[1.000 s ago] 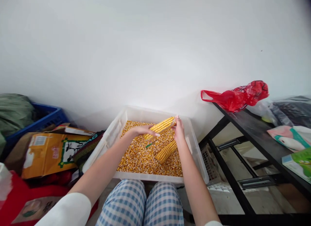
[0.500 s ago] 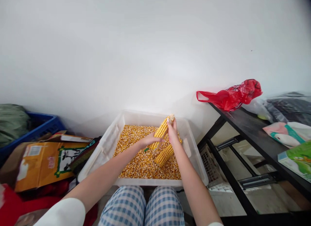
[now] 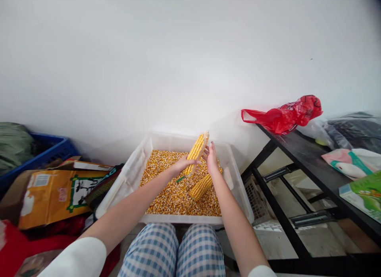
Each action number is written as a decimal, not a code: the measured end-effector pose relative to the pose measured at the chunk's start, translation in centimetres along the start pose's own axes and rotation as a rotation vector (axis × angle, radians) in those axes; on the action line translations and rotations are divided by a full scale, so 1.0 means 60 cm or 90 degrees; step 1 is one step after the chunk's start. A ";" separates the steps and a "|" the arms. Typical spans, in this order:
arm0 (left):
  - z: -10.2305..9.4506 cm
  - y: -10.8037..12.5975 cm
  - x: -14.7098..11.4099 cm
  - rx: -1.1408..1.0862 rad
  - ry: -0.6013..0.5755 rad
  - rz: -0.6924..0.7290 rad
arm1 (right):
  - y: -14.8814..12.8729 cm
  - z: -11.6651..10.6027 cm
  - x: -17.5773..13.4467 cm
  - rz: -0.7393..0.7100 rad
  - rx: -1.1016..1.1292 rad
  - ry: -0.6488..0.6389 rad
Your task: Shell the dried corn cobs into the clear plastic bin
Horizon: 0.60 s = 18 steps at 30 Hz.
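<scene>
My left hand [image 3: 185,164] is closed round the middle of an ear of corn [image 3: 197,148], which tilts up and to the right above the loose kernels [image 3: 166,185]. My right hand [image 3: 211,159] is beside the ear, its fingers stretched upward and apart; whether the fingertips touch the ear I cannot tell. Below the hands a second ear of corn [image 3: 201,187] lies on the kernels, partly hidden by my right wrist. A small green object [image 3: 180,179] shows by the lower end of the held ear; its kind is unclear.
The kernels fill a white plastic tub [image 3: 125,189] against the wall. At left are an orange cardboard box [image 3: 53,193] and a blue crate [image 3: 44,154]. To the right stands a black rack [image 3: 285,150] bearing a red plastic bag [image 3: 285,116].
My right hand has come off the tip of the ear, its fingers opening. In my left hand the ear has risen a little and stands steeper.
</scene>
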<state>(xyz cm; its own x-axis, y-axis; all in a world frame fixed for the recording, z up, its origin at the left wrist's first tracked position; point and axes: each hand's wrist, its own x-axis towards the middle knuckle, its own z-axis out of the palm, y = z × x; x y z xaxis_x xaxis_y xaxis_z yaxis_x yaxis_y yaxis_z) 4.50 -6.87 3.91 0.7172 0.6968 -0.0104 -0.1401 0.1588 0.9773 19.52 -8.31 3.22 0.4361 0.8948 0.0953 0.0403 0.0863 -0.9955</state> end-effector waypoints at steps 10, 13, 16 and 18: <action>-0.063 0.048 0.011 -0.155 0.224 0.062 | 0.121 0.066 -0.067 -0.053 -0.637 -0.428; -0.083 0.020 0.016 -0.100 0.256 0.055 | 0.133 0.069 -0.083 -0.058 -0.719 -0.476; -0.104 -0.015 0.016 -0.016 0.274 0.056 | 0.131 0.067 -0.083 -0.049 -0.778 -0.490; -0.118 -0.029 0.014 0.009 0.281 0.048 | 0.124 0.064 -0.076 -0.047 -0.795 -0.494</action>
<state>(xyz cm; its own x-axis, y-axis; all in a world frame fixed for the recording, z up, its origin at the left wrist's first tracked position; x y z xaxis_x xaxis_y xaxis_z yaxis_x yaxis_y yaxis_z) 0.54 -1.61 0.71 0.3444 0.9385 -0.0248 -0.1693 0.0881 0.9816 14.41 -10.06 -4.61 -0.1658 0.9456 -0.2798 0.9493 0.0762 -0.3049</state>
